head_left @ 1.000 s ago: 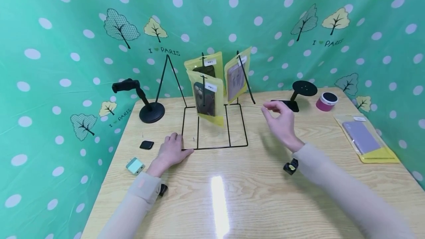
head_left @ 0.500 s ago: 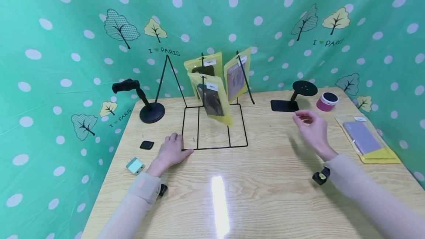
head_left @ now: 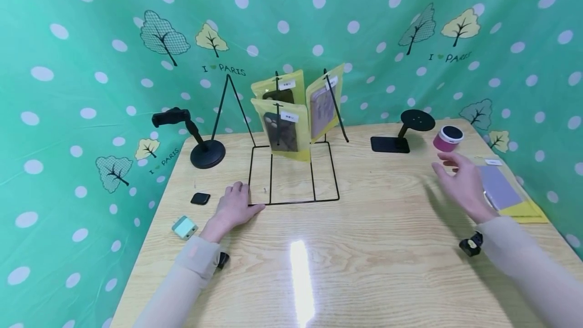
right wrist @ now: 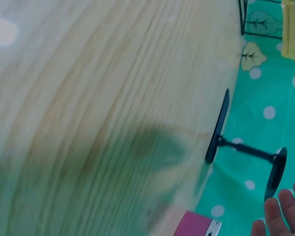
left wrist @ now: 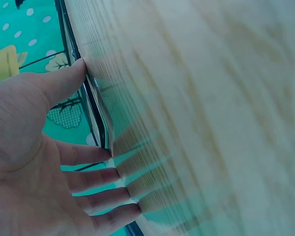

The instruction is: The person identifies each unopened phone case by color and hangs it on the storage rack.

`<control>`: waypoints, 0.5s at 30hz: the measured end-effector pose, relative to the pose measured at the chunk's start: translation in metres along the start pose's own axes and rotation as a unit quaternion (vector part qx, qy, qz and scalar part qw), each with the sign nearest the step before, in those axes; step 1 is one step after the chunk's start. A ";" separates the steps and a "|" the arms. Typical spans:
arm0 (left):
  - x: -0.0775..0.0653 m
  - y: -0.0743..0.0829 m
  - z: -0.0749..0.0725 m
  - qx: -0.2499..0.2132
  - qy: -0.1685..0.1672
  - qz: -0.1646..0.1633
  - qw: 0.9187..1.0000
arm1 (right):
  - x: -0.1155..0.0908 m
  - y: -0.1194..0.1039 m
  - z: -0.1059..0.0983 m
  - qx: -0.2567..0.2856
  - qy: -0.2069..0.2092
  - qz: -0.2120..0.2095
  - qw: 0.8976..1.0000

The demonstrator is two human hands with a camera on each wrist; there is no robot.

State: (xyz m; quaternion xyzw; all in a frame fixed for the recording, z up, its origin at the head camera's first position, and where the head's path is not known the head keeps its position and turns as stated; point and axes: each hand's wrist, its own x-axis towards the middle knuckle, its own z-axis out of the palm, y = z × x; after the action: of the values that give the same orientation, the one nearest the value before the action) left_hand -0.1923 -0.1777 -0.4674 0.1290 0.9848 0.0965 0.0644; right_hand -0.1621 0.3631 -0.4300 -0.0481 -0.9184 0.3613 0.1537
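Note:
My left hand [head_left: 234, 206] rests at the front left corner of a black wire display rack [head_left: 300, 202]. In the left wrist view, the left hand's fingers [left wrist: 96, 201] are straight and spread, tips down at the table along the dark wire. From the rack's prongs hang several yellow pouches with phone cases, among them a front pouch [head_left: 281, 130] and a right pouch [head_left: 324, 103]. My right hand [head_left: 465, 186] is in the air with fingers loosely bent and nothing held. It overlaps the left edge of a flat yellow pouch with a lavender phone case [head_left: 503, 186].
Behind the right hand stand a pink and white round speaker [head_left: 448, 139] and a black phone stand [head_left: 416, 121]. On the left are a black stand with an arm [head_left: 207, 153], a small black flat item [head_left: 200, 198] and a mint charger [head_left: 184, 228].
My right hand has moved right from beside the rack to the flat yellow pouch, its fingers parting. The front hanging pouch has swung. My left hand has stayed put.

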 end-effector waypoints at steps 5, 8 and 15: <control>-0.001 0.000 0.000 -0.004 -0.002 -0.004 1.000 | 0.004 0.014 -0.007 -0.015 0.006 -0.015 1.000; -0.001 0.001 0.000 -0.006 -0.003 -0.006 1.000 | 0.007 0.025 -0.014 -0.026 -0.001 -0.003 1.000; 0.000 0.002 0.001 -0.007 0.000 -0.004 1.000 | 0.013 0.057 -0.050 -0.134 -0.108 0.070 0.983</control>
State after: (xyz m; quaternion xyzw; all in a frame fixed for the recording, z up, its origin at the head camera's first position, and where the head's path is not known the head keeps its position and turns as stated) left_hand -0.1918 -0.1760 -0.4676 0.1249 0.9846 0.1034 0.0659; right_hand -0.1601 0.4400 -0.4312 -0.0925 -0.9642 0.2476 0.0197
